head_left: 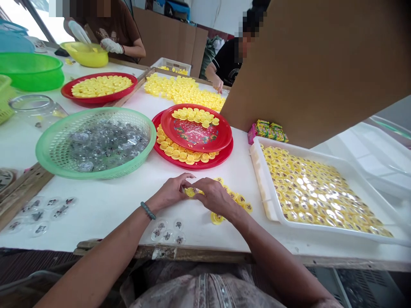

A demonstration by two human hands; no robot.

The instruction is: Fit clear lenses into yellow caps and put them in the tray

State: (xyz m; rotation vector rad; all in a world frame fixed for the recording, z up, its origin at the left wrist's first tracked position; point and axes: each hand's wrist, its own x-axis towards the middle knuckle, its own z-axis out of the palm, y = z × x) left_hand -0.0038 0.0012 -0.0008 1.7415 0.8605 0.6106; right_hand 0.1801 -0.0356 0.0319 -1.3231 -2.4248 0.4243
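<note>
My left hand (pixel 171 188), with a beaded bracelet at the wrist, and my right hand (pixel 215 196) meet over the white table. Their curled fingers close around one small round yellow disc (pixel 190 192) with a printed picture; fingers partly hide it. Beside and under my right hand lie several more yellow discs (pixel 239 199) with printed faces. Nearer me, below my left hand, several transparent round covers (pixel 167 235) with small animal prints lie on the table. Another group of these transparent covers (pixel 37 215) is spread out at the left.
A green basket (pixel 45 147) holds many transparent covers. Stacked red trays (pixel 199 133) carry yellow discs. At right, a white tray (pixel 268 201) is filled with finished-looking discs beside a cardboard panel (pixel 321 64). Two people (pixel 120 32) work across the table, one wearing white gloves.
</note>
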